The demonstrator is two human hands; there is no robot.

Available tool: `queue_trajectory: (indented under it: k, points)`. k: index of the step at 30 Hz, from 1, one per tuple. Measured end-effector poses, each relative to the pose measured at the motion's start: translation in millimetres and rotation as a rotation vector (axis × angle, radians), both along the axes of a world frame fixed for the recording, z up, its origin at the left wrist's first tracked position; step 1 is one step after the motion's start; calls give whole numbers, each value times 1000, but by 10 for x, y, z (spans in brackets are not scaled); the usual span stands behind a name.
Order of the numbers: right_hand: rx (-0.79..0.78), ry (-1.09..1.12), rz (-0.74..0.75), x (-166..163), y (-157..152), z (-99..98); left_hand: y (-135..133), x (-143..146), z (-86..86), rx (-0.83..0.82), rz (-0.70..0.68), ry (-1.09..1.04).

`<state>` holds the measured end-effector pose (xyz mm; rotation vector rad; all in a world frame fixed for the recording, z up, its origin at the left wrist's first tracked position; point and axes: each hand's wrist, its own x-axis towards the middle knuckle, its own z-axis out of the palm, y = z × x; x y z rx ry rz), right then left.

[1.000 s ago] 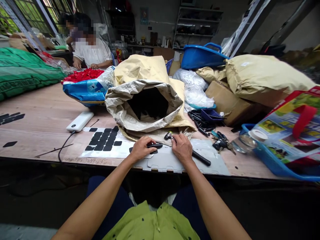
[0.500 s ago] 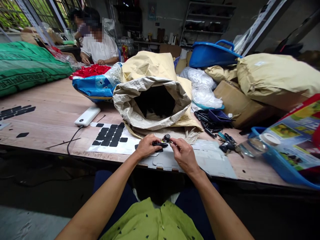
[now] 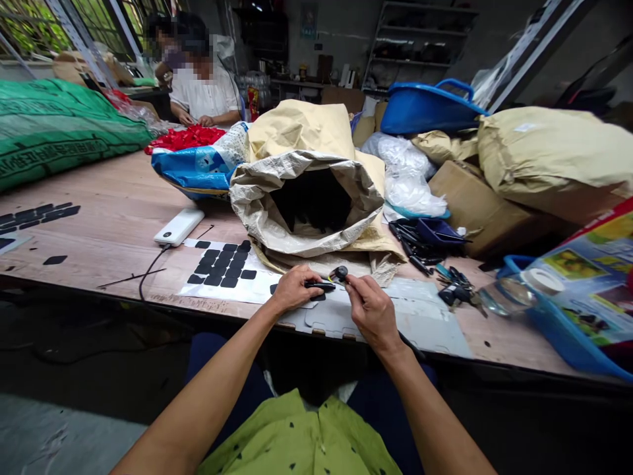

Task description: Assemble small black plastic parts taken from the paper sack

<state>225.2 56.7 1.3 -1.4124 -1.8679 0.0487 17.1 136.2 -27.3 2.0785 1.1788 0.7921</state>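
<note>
Near the table's front edge, my left hand (image 3: 295, 287) is closed on a slim black piece (image 3: 321, 285), pinched with its free end pointing right. My right hand (image 3: 372, 310) pinches a small part with a round dark head (image 3: 340, 273) and a bit of yellow at its side. The head sits just above and right of the black piece's tip; whether the two touch I cannot tell. Under both hands lies a grey board (image 3: 425, 323). Beyond them, a large pale sack (image 3: 306, 245) lies with its dark mouth facing me.
Rows of black patches (image 3: 223, 267) lie on white paper to the left, near a white power bank (image 3: 179, 226) with a cable. On the right are keys (image 3: 457, 287), black parts (image 3: 413, 247), a clear jar (image 3: 509, 297) and a blue basin (image 3: 558, 330). A co-worker (image 3: 208, 95) sits across the table.
My right hand has drawn a little to the right with the round-headed part, away from my left hand. The left hand keeps its hold; the whole view has shifted slightly.
</note>
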Motion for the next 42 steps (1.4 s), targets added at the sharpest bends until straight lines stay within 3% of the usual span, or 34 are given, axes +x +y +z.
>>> queue_trajectory:
  k: [5,10,16,21,30,33,36,39,40,42]
  points:
    - [-51,-69,15,33,-3,-7,-3,2,9,2,7,13]
    - [-24,-55,-136,178,228,17,-10,4,21,15,12,23]
    - [-132,-178,-201,385,535,-202,-26,-4,67,39,-1,32]
    - [-56,-219,-241,377,545,-362,-37,-8,90,25,-16,67]
    - [-73,-271,-275,360,536,-369,13,-10,5,32,-37,97]
    - [-77,-281,-280,354,532,-369,-22,-37,103,15,-75,32]
    - [-83,-284,-279,344,523,-353,-273,-59,385,-33,-181,-84]
    - [-89,-280,-279,332,513,-333,-705,-57,567,-262,-457,-157]
    - [-89,-279,-281,329,511,-329,-847,-47,531,-372,-575,-152]
    - [-85,-277,-288,324,509,-329,-1065,-17,275,-578,-752,-84]
